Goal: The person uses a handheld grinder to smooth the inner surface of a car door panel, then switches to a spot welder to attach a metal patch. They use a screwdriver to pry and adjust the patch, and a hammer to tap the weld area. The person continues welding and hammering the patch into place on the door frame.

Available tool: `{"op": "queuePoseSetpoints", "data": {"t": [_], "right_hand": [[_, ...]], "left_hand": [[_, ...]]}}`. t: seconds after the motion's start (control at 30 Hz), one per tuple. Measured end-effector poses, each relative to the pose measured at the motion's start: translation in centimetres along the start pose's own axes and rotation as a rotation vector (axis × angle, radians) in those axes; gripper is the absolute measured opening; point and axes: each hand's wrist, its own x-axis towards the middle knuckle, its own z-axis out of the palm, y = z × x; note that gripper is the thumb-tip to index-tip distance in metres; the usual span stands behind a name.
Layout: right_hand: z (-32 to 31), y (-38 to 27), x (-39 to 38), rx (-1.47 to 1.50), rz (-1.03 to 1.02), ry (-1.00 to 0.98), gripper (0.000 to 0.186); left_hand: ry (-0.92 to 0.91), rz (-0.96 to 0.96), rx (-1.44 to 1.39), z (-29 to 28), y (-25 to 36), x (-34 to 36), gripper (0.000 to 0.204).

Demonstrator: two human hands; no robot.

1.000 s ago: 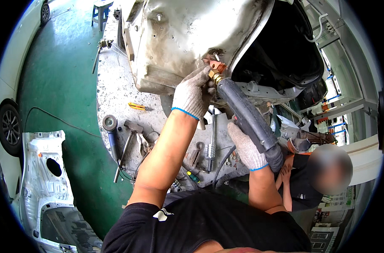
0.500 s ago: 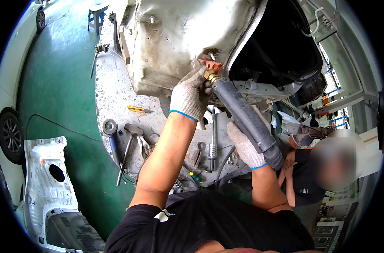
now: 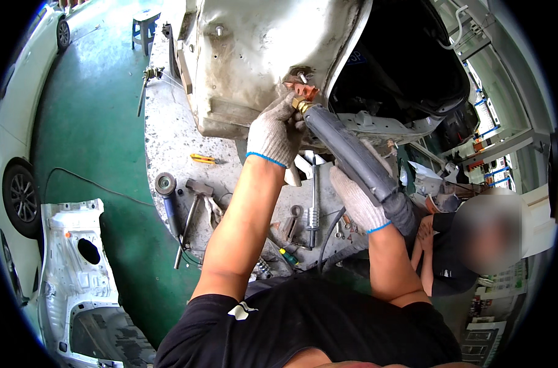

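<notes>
A long grey cylindrical tool [image 3: 343, 147] with a brass fitting [image 3: 301, 105] and copper head [image 3: 304, 89] slants toward a dirty white car body panel [image 3: 260, 49]. The head rests at a stained patch on the panel, beside a small stud [image 3: 303, 78]. My left hand [image 3: 271, 132], in a knitted glove with blue edging, is closed around the tool's front end near the fitting. My right hand [image 3: 358, 199], gloved the same way, grips the lower body of the tool from the left and underneath. A thick grey hose [image 3: 404, 214] runs from the tool's rear.
The speckled workbench [image 3: 162, 129] carries a grinder [image 3: 168, 196], hammer [image 3: 199, 190], yellow cutter [image 3: 202, 158] and several wrenches. A cut white metal panel [image 3: 70, 282] lies at left beside a white car [image 3: 18, 116]. Another person [image 3: 450, 257] is at right. A stool [image 3: 143, 27] stands behind.
Both my hands and the tool have moved slightly up, the tool's front also a little left. The other person's head has shifted a little rightward and upward in view.
</notes>
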Motion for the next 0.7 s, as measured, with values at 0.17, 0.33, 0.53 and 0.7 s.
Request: {"op": "queuePoseSetpoints", "data": {"t": [0.17, 0.33, 0.53, 0.7], "right_hand": [[0.3, 2.1, 0.3, 0.136, -0.015, 0.066, 0.037], [-0.6, 2.9, -1.8, 0.056, -0.144, 0.073, 0.041], [-5.1, 7.9, -11.1, -0.055, 0.239, 0.059, 0.032], [-7.8, 13.9, -19.2, -0.267, 0.358, 0.069, 0.03]], "left_hand": [[-0.01, -0.012, -0.003, 0.2, 0.1, 0.5, 0.015], [0.054, -0.051, -0.085, 2.9, 0.1, -0.6, 0.025], [-0.025, 0.123, 0.369, -7.1, 0.6, -3.1, 0.017], [0.588, 0.041, 0.654, -27.5, -0.2, -9.2, 0.015]]}}
